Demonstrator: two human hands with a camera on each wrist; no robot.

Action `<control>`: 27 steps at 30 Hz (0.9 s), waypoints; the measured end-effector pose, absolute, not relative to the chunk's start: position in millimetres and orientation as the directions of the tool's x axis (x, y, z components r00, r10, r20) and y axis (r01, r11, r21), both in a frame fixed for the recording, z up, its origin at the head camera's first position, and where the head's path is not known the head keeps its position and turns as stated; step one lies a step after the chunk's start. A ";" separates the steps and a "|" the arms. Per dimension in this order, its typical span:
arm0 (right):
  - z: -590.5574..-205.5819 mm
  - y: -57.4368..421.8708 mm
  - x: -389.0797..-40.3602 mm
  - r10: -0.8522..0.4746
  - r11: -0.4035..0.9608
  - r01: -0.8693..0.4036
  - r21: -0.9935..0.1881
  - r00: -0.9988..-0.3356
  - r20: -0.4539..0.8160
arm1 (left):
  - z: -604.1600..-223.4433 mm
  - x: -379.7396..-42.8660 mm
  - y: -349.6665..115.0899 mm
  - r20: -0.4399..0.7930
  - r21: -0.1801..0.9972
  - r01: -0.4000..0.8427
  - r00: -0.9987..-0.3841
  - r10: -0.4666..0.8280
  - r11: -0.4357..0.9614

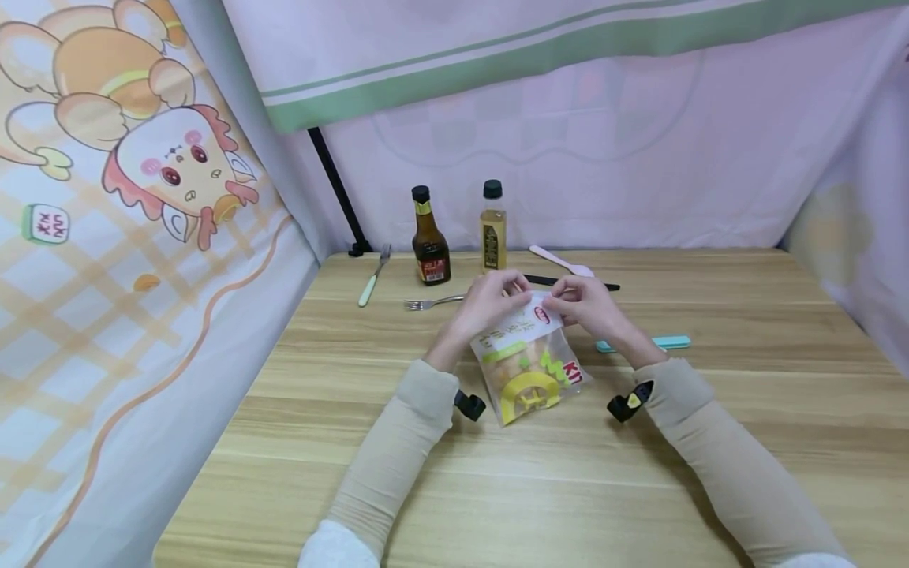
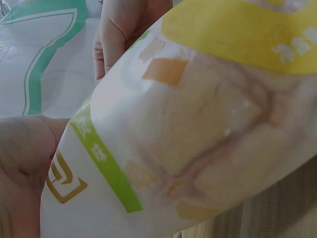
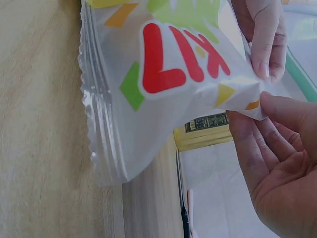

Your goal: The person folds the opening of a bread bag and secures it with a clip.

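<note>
A plastic snack bag [image 1: 529, 359] with white, yellow and green print hangs upright between both hands over the middle of the table. My left hand [image 1: 493, 304] pinches its top edge on the left. At the top right corner, my right hand [image 1: 585, 304] grips the plastic between thumb and fingers. Pale pieces show through the bag [image 2: 188, 129] in the left wrist view. Red letters mark the bag [image 3: 168, 59] in the right wrist view, where its crimped bottom seam is visible and the right hand [image 3: 282, 153] holds the corner.
Behind the hands stand a dark sauce bottle [image 1: 431, 244] and a yellow oil bottle [image 1: 493, 229]. Forks [image 1: 375, 276] lie at the back left, one partly behind the left hand. A pink spoon [image 1: 561, 260], a black utensil [image 1: 607, 285] and a turquoise utensil [image 1: 671, 342] lie around the right hand.
</note>
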State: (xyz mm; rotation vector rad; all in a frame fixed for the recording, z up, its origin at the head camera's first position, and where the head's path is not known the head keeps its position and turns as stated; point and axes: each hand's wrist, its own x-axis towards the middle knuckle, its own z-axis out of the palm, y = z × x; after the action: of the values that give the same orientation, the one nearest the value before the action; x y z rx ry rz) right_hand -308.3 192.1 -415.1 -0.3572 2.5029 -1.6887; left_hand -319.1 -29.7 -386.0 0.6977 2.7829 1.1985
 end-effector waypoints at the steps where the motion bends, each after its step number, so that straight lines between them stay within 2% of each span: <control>1: -415.0 192.2 -308.3 -0.247 0.354 -0.137 -0.925 -0.968 0.049 | -386.0 -319.5 -30.0 0.146 0.698 0.393 -0.897 0.418 0.599; 16: -410.6 191.1 -303.6 -0.258 0.351 -0.130 -0.927 -0.965 0.037 | -384.6 -320.4 -32.8 0.113 0.710 0.373 -0.897 0.427 0.597; 27: -407.9 185.3 -298.6 -0.249 0.332 -0.123 -0.935 -0.968 0.039 | -383.2 -320.9 -33.0 0.101 0.673 0.395 -0.886 0.452 0.625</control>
State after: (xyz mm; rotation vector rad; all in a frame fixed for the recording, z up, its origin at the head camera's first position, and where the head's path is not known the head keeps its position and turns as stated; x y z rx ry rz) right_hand -298.6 185.3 -407.9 -0.3472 2.4717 -1.7190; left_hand -320.9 -33.0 -383.2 0.7207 2.7610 1.1153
